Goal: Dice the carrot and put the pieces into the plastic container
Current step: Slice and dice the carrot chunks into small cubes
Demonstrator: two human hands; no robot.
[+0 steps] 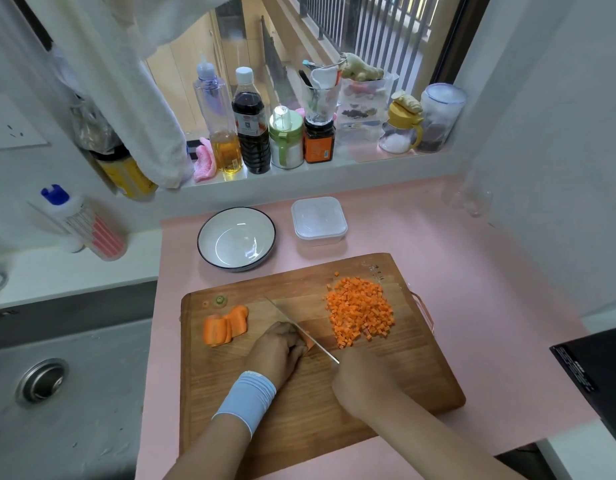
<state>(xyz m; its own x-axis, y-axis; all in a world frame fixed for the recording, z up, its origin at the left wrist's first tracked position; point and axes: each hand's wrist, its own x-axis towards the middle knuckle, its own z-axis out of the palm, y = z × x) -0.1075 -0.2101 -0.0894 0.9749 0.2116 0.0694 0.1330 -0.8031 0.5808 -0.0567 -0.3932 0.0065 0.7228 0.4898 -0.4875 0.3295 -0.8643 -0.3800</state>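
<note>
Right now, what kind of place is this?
Likely a small home kitchen: sink beside the counter, sauce bottle on the windowsill, diced carrot on a cutting board.

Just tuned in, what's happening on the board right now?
A person is mid-dice. The left hand pins a carrot piece on the cutting board while the right hand holds the knife across it. A pile of diced carrot lies to the right, uncut slices to the left. The plastic container behind shows no carrot yet.

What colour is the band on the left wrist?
The wristband is light blue, shown best in the head view.
</note>
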